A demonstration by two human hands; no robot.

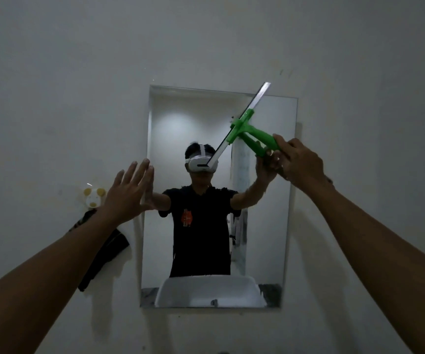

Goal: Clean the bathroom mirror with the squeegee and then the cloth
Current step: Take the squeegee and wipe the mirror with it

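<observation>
A frameless rectangular mirror point(265, 238) hangs on the pale wall ahead. My right hand point(299, 159) grips the green handle of a squeegee point(253, 132). Its long metal blade lies slanted across the mirror's upper right part, with the top end reaching past the mirror's top edge. My left hand point(127, 192) is open, fingers spread, flat against the wall at the mirror's left edge. A dark cloth point(104, 256) hangs on the wall left of the mirror, partly behind my left forearm.
A small white and yellow wall hook point(93, 198) sits above the dark cloth. The mirror reflects a person wearing a headset and a white basin at the bottom. Bare wall surrounds the mirror.
</observation>
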